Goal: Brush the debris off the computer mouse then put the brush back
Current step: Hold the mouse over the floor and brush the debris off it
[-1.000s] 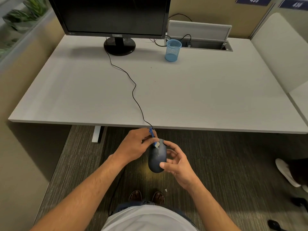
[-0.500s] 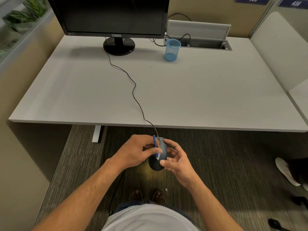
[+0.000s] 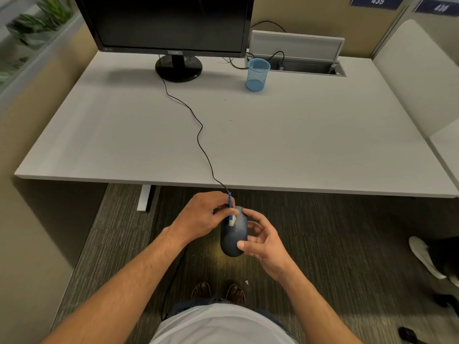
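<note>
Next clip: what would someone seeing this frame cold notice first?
First, the two hands meeting in front of the desk edge: the right hand cradles a dark computer mouse in the air while the left hand pinches a small blue brush, its pale bristles on the mouse's top. Next, the mouse's black cable snaking across the white desk toward the monitor, with a blue mesh cup beside it.

The right hand [image 3: 264, 244] cradles a dark blue oval computer mouse [image 3: 234, 238] in front of the white counter [image 3: 273, 145], its fingers [image 3: 250, 214] curled along the far side. The left hand [image 3: 202, 218] pinches a small blue-handled brush [image 3: 230, 209], pale bristles touching the mouse's top. A thin black cable [image 3: 198, 137] runs beyond the fingers toward a black monitor [image 3: 171, 23]; a blue mesh cup [image 3: 257, 74] stands well apart.
</note>
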